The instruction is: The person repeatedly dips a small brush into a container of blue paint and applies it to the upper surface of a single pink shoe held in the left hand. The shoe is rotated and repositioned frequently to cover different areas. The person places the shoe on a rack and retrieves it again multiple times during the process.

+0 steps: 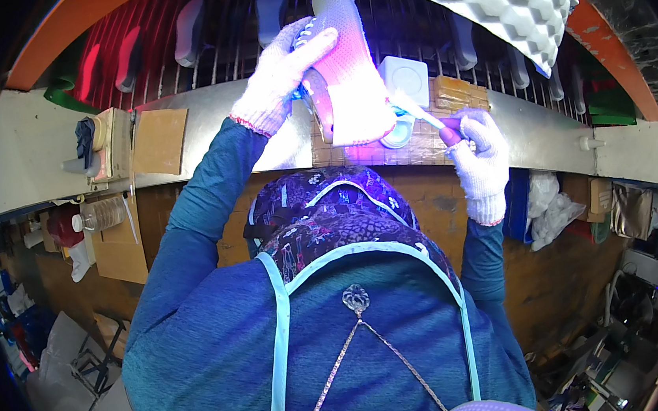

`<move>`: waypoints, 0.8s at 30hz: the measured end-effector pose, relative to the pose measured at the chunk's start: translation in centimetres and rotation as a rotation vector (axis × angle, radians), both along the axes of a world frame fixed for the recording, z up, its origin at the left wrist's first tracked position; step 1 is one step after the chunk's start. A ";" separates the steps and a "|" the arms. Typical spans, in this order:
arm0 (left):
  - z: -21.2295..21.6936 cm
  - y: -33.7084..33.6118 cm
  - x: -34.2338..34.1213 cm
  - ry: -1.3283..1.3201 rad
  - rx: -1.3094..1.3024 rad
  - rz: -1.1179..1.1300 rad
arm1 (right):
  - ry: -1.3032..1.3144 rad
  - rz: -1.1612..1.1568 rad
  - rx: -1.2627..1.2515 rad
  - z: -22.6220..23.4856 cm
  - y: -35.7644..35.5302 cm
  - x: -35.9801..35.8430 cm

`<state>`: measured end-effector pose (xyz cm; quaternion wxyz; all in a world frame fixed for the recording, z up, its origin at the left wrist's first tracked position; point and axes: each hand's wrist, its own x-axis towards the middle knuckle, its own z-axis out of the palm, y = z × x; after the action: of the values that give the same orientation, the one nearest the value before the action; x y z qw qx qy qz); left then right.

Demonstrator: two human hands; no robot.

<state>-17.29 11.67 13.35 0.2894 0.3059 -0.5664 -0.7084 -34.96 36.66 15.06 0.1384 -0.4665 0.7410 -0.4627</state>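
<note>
My left hand (281,79), in a white knit glove, grips a shoe upper (346,53) from its left side, thumb across the laces. The shoe stands tilted with its toe upward and is washed in bright violet-white light. My right hand (481,159), also gloved, is closed around a slim pale-handled brush (425,115). The brush's head points left to the shoe's lower right edge; glare hides whether they touch. Right beside the shoe sit a white square container (405,79) and a small round pot (397,135), partly behind the brush.
Behind the metal bench (219,137), a rack of bars carries several shoe soles (189,31). White textured sheeting (483,0) hangs at upper right. A cardboard piece (160,142) lies left, near a small box (109,143). A plastic bottle (100,215) sits below the bench edge.
</note>
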 end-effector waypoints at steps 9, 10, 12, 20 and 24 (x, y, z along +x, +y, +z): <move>-0.5 -0.4 -0.5 -0.015 0.223 -0.030 | 0.414 -0.074 -0.095 1.2 -0.2 0.1; -0.4 -0.2 -0.5 0.030 0.248 -0.054 | 0.499 -0.089 -0.119 1.3 -0.3 0.1; -0.1 0.7 -0.3 0.043 0.340 -0.059 | 0.546 -0.109 -0.137 1.4 -0.4 0.1; 1.2 2.1 0.2 0.043 0.488 -0.140 | 0.290 -0.088 -0.090 2.3 -1.3 -0.3; 0.1 1.3 0.9 0.018 0.517 -0.144 | 0.359 -0.042 -0.035 2.8 -1.3 0.0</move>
<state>-16.36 12.93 13.42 0.1555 0.3225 -0.3844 -0.8509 -34.91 35.33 17.83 -0.0141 -0.5284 0.7553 -0.3876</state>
